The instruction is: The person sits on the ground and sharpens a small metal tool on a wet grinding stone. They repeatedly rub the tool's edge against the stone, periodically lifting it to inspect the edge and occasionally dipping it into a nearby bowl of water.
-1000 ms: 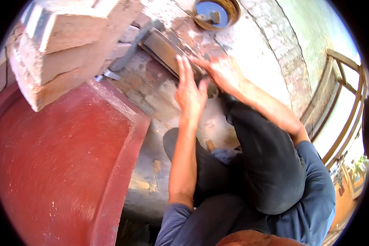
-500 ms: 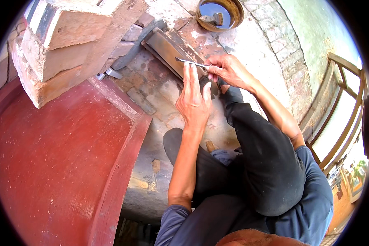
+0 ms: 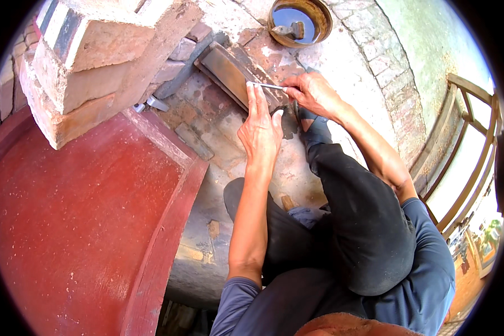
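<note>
My right hand (image 3: 319, 98) is closed round one end of a narrow metal blade (image 3: 271, 86); the grip is hidden by the fingers. The other end of the blade lies over a long brown block (image 3: 225, 66), which looks like a sharpening stone. My left hand (image 3: 261, 133) has its index and middle fingers stretched out, their tips on the blade near that end. Its thumb stands apart from the fingers. The block lies at a slant on the wet brick floor, beyond my feet.
A round bowl (image 3: 323, 19) of dark water stands beyond the block, with a brush-like tool (image 3: 290, 29) in it. A brick pillar (image 3: 98, 67) and a red panel (image 3: 84, 218) fill the left side. A wooden frame (image 3: 473, 162) stands at the right.
The blade has shifted slightly over the block and looks turned, its broad pointed shape now showing as a thin line. Both hands have moved a little with it.
</note>
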`<state>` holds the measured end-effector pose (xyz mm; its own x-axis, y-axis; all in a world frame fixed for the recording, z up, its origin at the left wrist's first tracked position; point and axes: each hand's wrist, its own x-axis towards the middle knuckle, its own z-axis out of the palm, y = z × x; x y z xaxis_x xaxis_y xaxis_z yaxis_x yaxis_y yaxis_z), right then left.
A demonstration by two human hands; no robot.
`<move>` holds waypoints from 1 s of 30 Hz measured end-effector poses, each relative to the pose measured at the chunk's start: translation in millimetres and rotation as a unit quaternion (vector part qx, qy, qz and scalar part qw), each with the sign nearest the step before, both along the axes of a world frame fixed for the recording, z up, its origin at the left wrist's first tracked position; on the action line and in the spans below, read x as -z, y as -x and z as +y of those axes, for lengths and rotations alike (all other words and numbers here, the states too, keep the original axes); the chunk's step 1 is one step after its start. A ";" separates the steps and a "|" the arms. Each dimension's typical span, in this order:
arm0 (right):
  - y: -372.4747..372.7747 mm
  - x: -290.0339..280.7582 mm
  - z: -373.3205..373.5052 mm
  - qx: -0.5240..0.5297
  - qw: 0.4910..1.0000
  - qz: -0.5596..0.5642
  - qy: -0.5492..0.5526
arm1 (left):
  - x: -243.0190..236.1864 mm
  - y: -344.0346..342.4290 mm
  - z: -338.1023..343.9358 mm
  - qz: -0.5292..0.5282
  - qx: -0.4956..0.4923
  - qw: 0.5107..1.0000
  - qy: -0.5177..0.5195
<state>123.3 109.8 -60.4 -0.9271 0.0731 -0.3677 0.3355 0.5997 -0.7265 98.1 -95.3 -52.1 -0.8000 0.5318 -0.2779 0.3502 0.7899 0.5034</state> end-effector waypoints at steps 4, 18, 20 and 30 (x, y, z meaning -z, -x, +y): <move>-4.6 11.9 -4.1 -0.022 0.987 0.142 -0.078 | -12.5 6.0 13.7 -0.040 -0.018 0.998 0.035; 12.4 18.3 -3.4 -0.063 0.983 0.140 -0.102 | 3.2 16.4 17.8 0.021 -0.024 0.999 0.007; 10.7 23.3 -0.4 -0.082 0.983 0.116 -0.120 | -3.9 5.9 15.5 -0.039 -0.024 0.998 0.037; 1.7 20.4 -2.2 -0.057 0.981 0.158 -0.101 | -9.3 4.6 21.9 -0.035 -0.026 0.998 0.050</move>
